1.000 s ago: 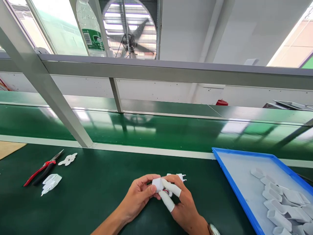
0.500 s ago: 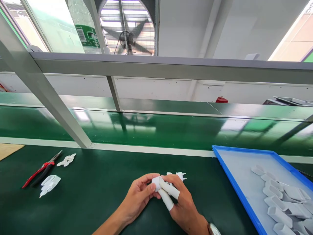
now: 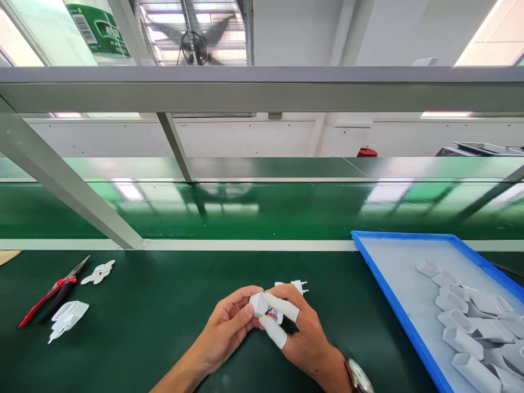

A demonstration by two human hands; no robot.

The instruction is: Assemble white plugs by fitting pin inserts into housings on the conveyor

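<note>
Both my hands meet over the green mat at the lower middle. My left hand (image 3: 227, 330) and my right hand (image 3: 305, 338) together grip a small white plastic plug part (image 3: 262, 304), with red wire showing inside it. Two fingers of my right hand wear white finger cots. A second white plug piece with two pins (image 3: 298, 285) lies on the mat just behind my right hand. A watch sits on my right wrist.
Red-handled pliers (image 3: 49, 295) and two small piles of white parts (image 3: 98, 272) (image 3: 65, 319) lie at the left. A blue tray (image 3: 393, 295) at the right holds several white housings (image 3: 462, 327). A green conveyor belt (image 3: 262, 210) and a grey frame beam (image 3: 69, 188) run behind.
The view has tilted downward slightly. My hands stay together on the white part, with only small finger shifts.
</note>
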